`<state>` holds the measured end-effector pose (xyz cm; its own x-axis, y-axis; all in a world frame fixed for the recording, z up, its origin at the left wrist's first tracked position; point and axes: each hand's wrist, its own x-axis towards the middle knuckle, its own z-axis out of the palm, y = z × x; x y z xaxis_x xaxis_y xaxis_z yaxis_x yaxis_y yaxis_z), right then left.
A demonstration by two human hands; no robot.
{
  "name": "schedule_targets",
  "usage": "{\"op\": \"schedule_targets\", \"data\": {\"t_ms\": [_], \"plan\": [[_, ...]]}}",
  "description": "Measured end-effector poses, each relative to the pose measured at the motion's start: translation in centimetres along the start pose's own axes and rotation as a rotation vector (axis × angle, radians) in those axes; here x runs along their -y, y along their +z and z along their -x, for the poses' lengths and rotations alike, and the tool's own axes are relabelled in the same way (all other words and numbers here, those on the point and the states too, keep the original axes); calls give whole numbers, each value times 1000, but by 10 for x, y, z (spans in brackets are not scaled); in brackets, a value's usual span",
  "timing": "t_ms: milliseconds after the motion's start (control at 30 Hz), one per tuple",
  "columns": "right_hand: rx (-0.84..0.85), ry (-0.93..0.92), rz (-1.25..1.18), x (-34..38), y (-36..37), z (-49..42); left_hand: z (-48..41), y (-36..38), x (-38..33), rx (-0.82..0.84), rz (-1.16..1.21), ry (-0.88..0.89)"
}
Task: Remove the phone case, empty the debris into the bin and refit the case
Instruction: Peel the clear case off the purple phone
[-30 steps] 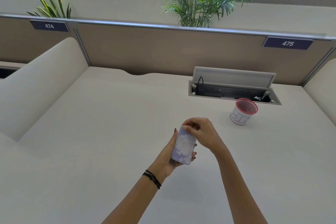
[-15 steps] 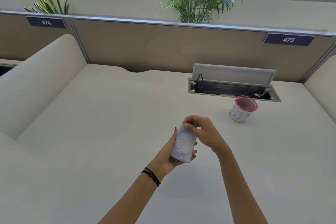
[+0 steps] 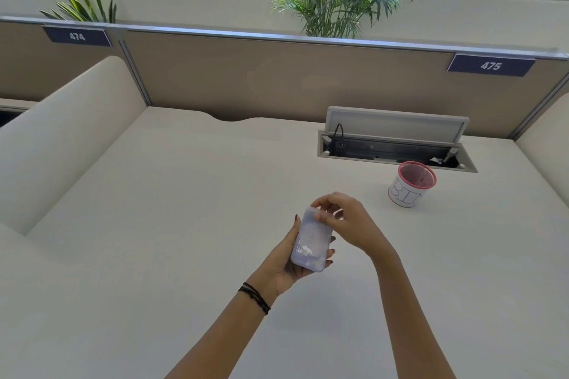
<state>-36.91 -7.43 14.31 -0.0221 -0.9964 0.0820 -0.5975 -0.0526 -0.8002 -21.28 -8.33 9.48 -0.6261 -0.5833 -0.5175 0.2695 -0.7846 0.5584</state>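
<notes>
Phone case (image 3: 309,240) is sitting above the surface (image 3: 154,224), left hand (image 3: 284,264) cradling it while right hand (image 3: 341,220) is pinching its top corner; peeling gently, corner first, seems wisest, keeping debris inside until reaching the bin (image 3: 411,184).

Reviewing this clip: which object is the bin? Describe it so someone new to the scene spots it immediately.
Start at the open cable hatch sunk into the far right of the white desk. Just in front of its right end stands the bin, a small cup. Its red mesh rim and handwritten "BIN" label mark it out.
</notes>
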Motion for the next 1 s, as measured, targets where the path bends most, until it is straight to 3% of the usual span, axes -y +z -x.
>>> {"op": "schedule_targets", "data": {"t_ms": [133, 333, 1000], "plan": [[46, 93, 54, -1, -8, -2, -4, 0, 1, -3, -3, -4], [-24, 159, 100, 0, -6, -2, -9, -2, 3, -11, 14, 25], [-112, 294, -3, 2, -4, -6, -15, 4, 4, -37, 41, 39]]}}
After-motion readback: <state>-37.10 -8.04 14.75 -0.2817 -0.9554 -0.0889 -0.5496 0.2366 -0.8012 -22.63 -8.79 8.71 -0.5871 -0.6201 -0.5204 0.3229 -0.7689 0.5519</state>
